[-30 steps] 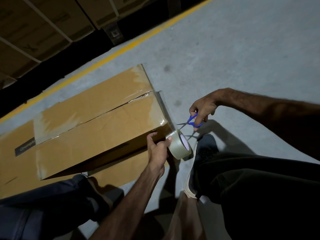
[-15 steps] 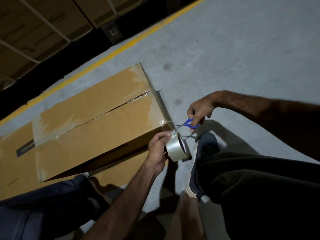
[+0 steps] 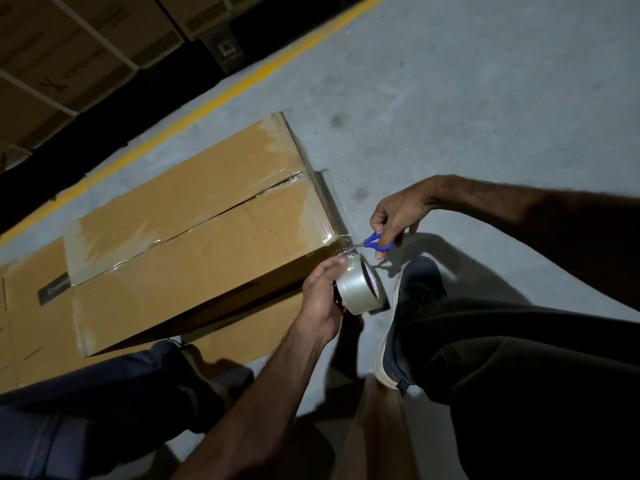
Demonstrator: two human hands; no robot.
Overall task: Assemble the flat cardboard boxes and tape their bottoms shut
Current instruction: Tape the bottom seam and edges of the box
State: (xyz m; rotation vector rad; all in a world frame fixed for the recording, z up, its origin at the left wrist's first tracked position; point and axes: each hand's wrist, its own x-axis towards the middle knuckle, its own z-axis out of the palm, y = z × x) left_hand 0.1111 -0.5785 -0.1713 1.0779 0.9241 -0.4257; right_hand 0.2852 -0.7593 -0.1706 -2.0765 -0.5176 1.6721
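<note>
Cardboard box (image 3: 194, 244) lies on the concrete floor (image 3: 485, 116), taped bottom up, left of the hands. Left hand (image 3: 322, 299) grips the clear tape roll (image 3: 358, 289) just beside the box's near right corner. Right hand (image 3: 398, 213) holds blue-handled scissors (image 3: 375, 242), blades at the stretched tape there. Dark shoe (image 3: 412, 306) rests nearby.

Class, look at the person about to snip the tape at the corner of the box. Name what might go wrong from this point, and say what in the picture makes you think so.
1. The scissors tips sit right beside the left hand's fingertips on the tape roll, so a finger might get nicked.
2. The tape strip at the cardboard box corner looks crinkled, so it may cut raggedly or stick to itself.
3. The light is dim, so the right hand may misjudge the cut.
</note>
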